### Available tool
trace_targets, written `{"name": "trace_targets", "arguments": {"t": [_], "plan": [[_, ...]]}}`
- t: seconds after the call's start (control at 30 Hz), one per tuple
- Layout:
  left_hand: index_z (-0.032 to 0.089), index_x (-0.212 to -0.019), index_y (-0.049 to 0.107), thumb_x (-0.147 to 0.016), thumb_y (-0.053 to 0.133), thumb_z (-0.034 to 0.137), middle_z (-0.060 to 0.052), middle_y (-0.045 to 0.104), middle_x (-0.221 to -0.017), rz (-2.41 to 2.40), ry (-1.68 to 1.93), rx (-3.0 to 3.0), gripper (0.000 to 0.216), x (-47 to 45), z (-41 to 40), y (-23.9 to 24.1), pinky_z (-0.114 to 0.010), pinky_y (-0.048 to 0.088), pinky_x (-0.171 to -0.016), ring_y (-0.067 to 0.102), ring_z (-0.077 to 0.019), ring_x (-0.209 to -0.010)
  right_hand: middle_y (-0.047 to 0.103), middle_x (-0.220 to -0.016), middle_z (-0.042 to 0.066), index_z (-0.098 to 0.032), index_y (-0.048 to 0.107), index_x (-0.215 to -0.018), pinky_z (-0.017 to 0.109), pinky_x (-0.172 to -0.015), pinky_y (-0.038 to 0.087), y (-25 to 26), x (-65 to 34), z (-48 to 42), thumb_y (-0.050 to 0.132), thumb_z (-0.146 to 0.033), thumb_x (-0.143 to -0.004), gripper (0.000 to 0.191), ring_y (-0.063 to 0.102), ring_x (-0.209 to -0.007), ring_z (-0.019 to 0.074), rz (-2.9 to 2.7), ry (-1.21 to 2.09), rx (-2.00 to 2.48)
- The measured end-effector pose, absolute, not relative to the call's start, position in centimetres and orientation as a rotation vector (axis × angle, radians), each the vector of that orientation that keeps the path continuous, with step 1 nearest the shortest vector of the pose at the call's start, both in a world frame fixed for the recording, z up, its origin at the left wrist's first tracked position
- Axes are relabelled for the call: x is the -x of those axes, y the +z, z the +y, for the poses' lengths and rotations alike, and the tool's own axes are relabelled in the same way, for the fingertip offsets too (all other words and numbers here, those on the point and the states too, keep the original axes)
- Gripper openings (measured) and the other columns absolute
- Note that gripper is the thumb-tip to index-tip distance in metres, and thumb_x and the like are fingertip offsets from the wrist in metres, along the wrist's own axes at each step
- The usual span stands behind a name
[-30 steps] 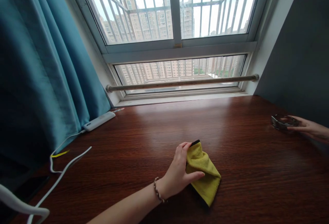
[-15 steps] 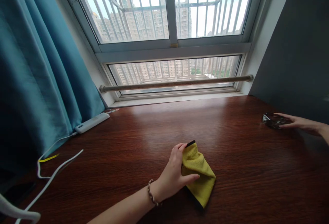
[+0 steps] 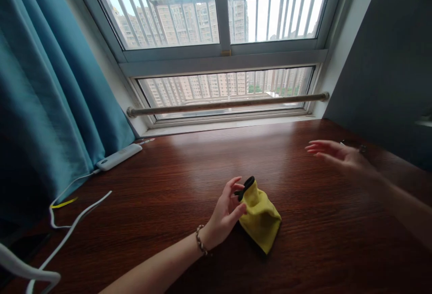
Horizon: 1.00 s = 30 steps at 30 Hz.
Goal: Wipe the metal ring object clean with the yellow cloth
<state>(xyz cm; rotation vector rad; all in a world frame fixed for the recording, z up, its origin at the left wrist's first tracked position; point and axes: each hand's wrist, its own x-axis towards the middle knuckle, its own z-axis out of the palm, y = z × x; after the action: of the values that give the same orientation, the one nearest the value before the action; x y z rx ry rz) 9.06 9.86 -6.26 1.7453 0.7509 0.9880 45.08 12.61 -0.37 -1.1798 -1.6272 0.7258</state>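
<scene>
A yellow cloth (image 3: 261,222) with dark edging lies on the brown wooden surface, its upper end bunched and raised. At its left side, my left hand (image 3: 222,215) has the fingers curled at the dark edge and the thumb against the yellow fabric. My right hand (image 3: 346,159) is over the right part of the surface, fingers stretched out to the left with nothing in them. Just behind it, a dark glassy object (image 3: 362,149) shows only in part, mostly hidden by the hand.
A white power strip (image 3: 119,157) lies by the blue curtain (image 3: 64,73) at left. White cables (image 3: 76,224) and a yellow strip (image 3: 64,203) are nearer me. A horizontal rail (image 3: 229,104) crosses the low window, and a grey wall (image 3: 388,82) stands at right.
My right hand has let go of the dark glassy object and moved left. My left fingers have curled at the cloth's edge, and its top end is now bunched up.
</scene>
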Motion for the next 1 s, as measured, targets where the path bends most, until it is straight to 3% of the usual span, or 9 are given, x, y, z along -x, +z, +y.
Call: {"name": "trace_targets", "arguments": {"t": [0.13, 0.23, 0.3, 0.33, 0.5, 0.67, 0.77, 0.87, 1.0], "plan": [[0.029, -0.141, -0.005, -0.084, 0.025, 0.069, -0.016, 0.029, -0.144, 0.412, 0.855, -1.734, 0.075, -8.9, 9.1, -5.0, -0.046, 0.044, -0.098, 0.055, -0.0274, -0.115, 0.031, -0.14, 0.008, -0.025, 0.016, -0.147, 0.043, -0.104, 0.036, -3.1, -32.8, 7.6, 0.077, -0.036, -0.076, 0.095, 0.037, -0.124, 0.0258, -1.894, 0.743, 0.988], [0.029, -0.143, -0.007, -0.09, 0.03, 0.055, -0.015, 0.023, -0.148, 0.367, 0.756, -1.948, 0.07, -8.8, 8.4, -4.0, -0.046, 0.036, -0.107, 0.043, -0.0249, -0.128, 0.054, -0.116, 0.012, -0.014, 0.031, -0.141, 0.042, -0.085, 0.051, -5.3, -31.2, 8.7, 0.068, -0.032, -0.079, 0.075, 0.055, -0.102, 0.027, -1.63, 0.826, 1.079], [0.025, -0.145, 0.012, -0.086, 0.047, 0.047, -0.015, 0.025, -0.149, 0.367, 0.659, -2.11, 0.072, -8.9, 8.0, -3.6, -0.047, 0.028, -0.111, 0.035, -0.0273, -0.134, 0.061, -0.098, 0.012, -0.009, 0.056, -0.116, 0.04, -0.076, 0.053, -6.1, -32.4, 10.7, 0.065, -0.032, -0.076, 0.046, 0.059, -0.088, 0.0278, -1.497, 0.833, 1.244], [0.023, -0.143, 0.023, -0.082, 0.055, 0.046, -0.014, 0.028, -0.148, 0.362, 0.58, -2.197, 0.072, -9.0, 7.9, -3.6, -0.05, 0.024, -0.112, 0.031, -0.0299, -0.136, 0.06, -0.098, 0.013, -0.005, 0.055, -0.113, 0.035, -0.074, 0.053, -6.4, -33.3, 11.6, 0.065, -0.024, -0.074, 0.044, 0.058, -0.09, 0.0271, -1.303, 0.944, 1.273], [0.022, -0.142, 0.029, -0.081, 0.045, 0.062, -0.01, 0.027, -0.15, 0.361, 0.096, -2.667, 0.075, -9.6, 7.5, -4.0, -0.059, 0.013, -0.112, 0.018, -0.0345, -0.14, 0.06, -0.098, 0.014, -0.009, 0.024, -0.139, 0.022, -0.05, 0.049, -7.2, -36.0, 13.8, 0.062, -0.015, -0.086, 0.066, 0.059, -0.068, 0.0181, -0.758, 1.248, 1.329], [0.025, -0.141, 0.03, -0.084, 0.036, 0.064, -0.004, 0.029, -0.15, 0.368, 0.062, -2.756, 0.069, -9.6, 7.9, -4.6, -0.056, 0.017, -0.113, 0.021, -0.0304, -0.14, 0.059, -0.097, 0.013, -0.008, 0.034, -0.133, 0.021, -0.061, 0.052, -7.7, -35.9, 14.4, 0.078, -0.02, -0.07, 0.078, 0.059, -0.083, 0.0219, -0.892, 1.214, 1.163], [0.025, -0.14, 0.03, -0.084, 0.036, 0.063, -0.004, 0.033, -0.148, 0.384, 0.08, -2.739, 0.068, -9.6, 8.2, -4.6, -0.054, 0.017, -0.113, 0.023, -0.0293, -0.139, 0.057, -0.096, 0.009, -0.009, 0.04, -0.13, 0.019, -0.069, 0.051, -7.7, -35.9, 14.7, 0.081, -0.025, -0.064, 0.079, 0.057, -0.081, 0.0171, -1.0, 0.897, 0.97], [0.023, -0.143, 0.025, -0.083, 0.04, 0.063, -0.005, 0.035, -0.147, 0.404, 0.111, -2.669, 0.073, -9.8, 8.2, -4.5, -0.053, 0.016, -0.114, 0.025, -0.0287, -0.138, 0.056, -0.098, 0.007, -0.01, 0.041, -0.133, 0.017, -0.055, 0.049, -8.2, -36.6, 14.7, 0.076, -0.031, -0.063, 0.08, 0.054, -0.072, 0.0146, -0.987, 0.559, 1.102], [0.019, -0.141, 0.031, -0.079, 0.05, 0.06, -0.012, 0.031, -0.148, 0.433, 0.234, -2.447, 0.076, -9.9, 8.0, -4.8, -0.052, 0.01, -0.115, 0.023, -0.031, -0.139, 0.058, -0.097, 0.015, -0.001, 0.04, -0.134, 0.026, -0.041, 0.045, -9.6, -37.8, 15.1, 0.069, -0.042, -0.051, 0.098, 0.057, -0.067, 0.0234, -0.966, 0.737, 1.463]]}}
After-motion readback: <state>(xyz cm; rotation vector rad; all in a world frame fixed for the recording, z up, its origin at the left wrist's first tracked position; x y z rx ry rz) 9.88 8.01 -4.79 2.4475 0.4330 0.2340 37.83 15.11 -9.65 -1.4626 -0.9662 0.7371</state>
